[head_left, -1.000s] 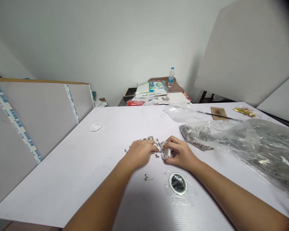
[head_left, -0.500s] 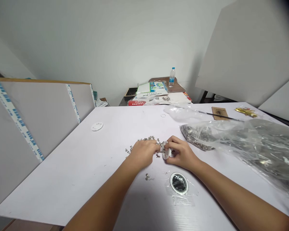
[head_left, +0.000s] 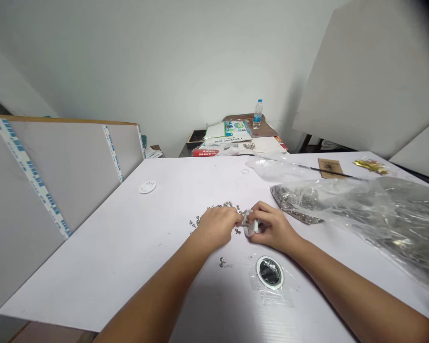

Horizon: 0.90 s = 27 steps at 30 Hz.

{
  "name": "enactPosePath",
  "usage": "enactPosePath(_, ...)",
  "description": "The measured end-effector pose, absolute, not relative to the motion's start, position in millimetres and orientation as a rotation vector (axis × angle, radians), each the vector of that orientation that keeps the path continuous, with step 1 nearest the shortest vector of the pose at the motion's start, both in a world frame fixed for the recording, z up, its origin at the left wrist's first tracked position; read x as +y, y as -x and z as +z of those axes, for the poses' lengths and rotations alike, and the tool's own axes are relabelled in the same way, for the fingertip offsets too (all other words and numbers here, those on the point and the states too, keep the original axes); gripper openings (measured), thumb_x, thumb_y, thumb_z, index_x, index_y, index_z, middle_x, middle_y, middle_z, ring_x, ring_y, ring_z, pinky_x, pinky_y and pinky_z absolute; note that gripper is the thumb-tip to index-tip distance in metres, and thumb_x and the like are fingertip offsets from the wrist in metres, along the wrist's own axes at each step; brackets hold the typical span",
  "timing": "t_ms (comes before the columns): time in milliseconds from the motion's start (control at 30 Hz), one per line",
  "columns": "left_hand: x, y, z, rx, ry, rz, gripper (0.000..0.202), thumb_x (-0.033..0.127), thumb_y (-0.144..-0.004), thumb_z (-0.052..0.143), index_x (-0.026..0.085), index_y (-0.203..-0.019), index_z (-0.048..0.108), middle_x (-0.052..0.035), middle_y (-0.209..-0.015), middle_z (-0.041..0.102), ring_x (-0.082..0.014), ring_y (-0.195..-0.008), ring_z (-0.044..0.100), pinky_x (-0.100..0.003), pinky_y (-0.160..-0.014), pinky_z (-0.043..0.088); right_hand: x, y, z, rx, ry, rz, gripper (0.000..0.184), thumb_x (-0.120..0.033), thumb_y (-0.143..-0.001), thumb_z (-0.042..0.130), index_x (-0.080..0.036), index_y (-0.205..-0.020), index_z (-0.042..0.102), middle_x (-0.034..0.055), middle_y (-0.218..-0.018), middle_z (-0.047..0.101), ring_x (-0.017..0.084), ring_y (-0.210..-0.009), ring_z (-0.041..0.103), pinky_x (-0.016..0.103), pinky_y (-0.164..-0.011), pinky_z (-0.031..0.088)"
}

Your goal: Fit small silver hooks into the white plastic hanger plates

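Observation:
My right hand [head_left: 273, 227] is closed around a small round clear case [head_left: 249, 225], held on edge just above the white table [head_left: 128, 247]. My left hand [head_left: 217, 225] meets it from the left, its fingertips pinched at the case's rim on something too small to make out. A scatter of tiny silver metal parts [head_left: 218, 209] lies on the table right behind both hands. One stray part [head_left: 222, 261] lies in front of my left hand. A round mirror-like disc [head_left: 269, 272] in a clear sleeve rests nearer to me, below my right hand.
A large clear plastic bag [head_left: 361, 209] holding more silver parts fills the table's right side. A white round lid [head_left: 147, 187] lies at the left. Grey boards [head_left: 57, 166] lean along the left edge. A brown card [head_left: 330, 167], gold bits [head_left: 370, 165] and a water bottle [head_left: 258, 114] sit further back.
Both hands stay together at the case with only small finger movement. The view has shifted slightly, so everything sits a little to the right.

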State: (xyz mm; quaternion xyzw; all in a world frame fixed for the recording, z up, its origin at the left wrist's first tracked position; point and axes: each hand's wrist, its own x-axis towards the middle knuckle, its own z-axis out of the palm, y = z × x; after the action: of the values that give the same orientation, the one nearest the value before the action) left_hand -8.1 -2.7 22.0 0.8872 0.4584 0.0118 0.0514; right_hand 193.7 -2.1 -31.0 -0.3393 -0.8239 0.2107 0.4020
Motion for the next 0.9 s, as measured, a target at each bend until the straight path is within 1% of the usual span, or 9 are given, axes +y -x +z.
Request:
enactPosePath(133, -2, 9, 21, 1.376, -2.702, 0.068, 0.024, 0.001, -0.072, 0.048, 0.022, -0.074, 0.059, 0.0006, -0.081, 0.061, -0.0137, -0.062, 0.047, -0.029, -0.053, 0.02, -3, -194, -31, -2.08, 0.856, 0.527, 0.026, -0.004, -0.061, 0.065, -0.02, -0.082, 0.063, 0.0003, -0.087, 0.05, 0.009, -0.062, 0.048, 0.022, -0.053, 0.043)
enactPosePath(300, -2, 9, 20, 1.376, -2.654, 0.093, 0.023, 0.002, -0.076, 0.048, 0.022, -0.074, 0.06, -0.0008, -0.082, 0.062, -0.0149, -0.067, 0.051, -0.03, -0.054, 0.02, -2, -194, -31, -2.079, 0.855, 0.51, 0.026, -0.004, -0.061, 0.065, -0.019, -0.081, 0.063, 0.0002, -0.086, 0.051, 0.009, -0.061, 0.047, 0.023, -0.054, 0.042)
enactPosePath(500, 0, 9, 15, 1.37, -2.646, 0.145, 0.022, 0.003, -0.076, 0.048, 0.021, -0.073, 0.059, -0.0005, -0.079, 0.061, -0.0146, -0.066, 0.049, -0.03, -0.054, 0.019, -1, -194, -32, -2.08, 0.856, 0.499, 0.024, -0.005, -0.061, 0.065, -0.019, -0.081, 0.063, 0.0005, -0.086, 0.052, 0.01, -0.061, 0.047, 0.023, -0.054, 0.042)
enactPosePath(700, 1, 10, 12, 1.353, -2.654, 0.169, 0.023, 0.0, -0.072, 0.048, 0.021, -0.071, 0.056, 0.0012, -0.08, 0.062, -0.0143, -0.065, 0.048, -0.03, -0.054, 0.019, -1, -194, -32, -2.078, 0.861, 0.502, 0.025, -0.006, -0.061, 0.065, -0.02, -0.081, 0.063, 0.0007, -0.086, 0.052, 0.01, -0.062, 0.047, 0.023, -0.053, 0.042)
enactPosePath(900, 1, 10, 9, 1.347, -2.651, 0.196, 0.022, 0.002, -0.075, 0.049, 0.022, -0.073, 0.059, 0.0004, -0.08, 0.062, -0.0149, -0.066, 0.05, -0.03, -0.054, 0.02, -1, -194, -33, -2.08, 0.862, 0.497, 0.025, -0.005, -0.061, 0.066, -0.02, -0.081, 0.063, 0.0005, -0.086, 0.052, 0.01, -0.062, 0.047, 0.023, -0.054, 0.042)
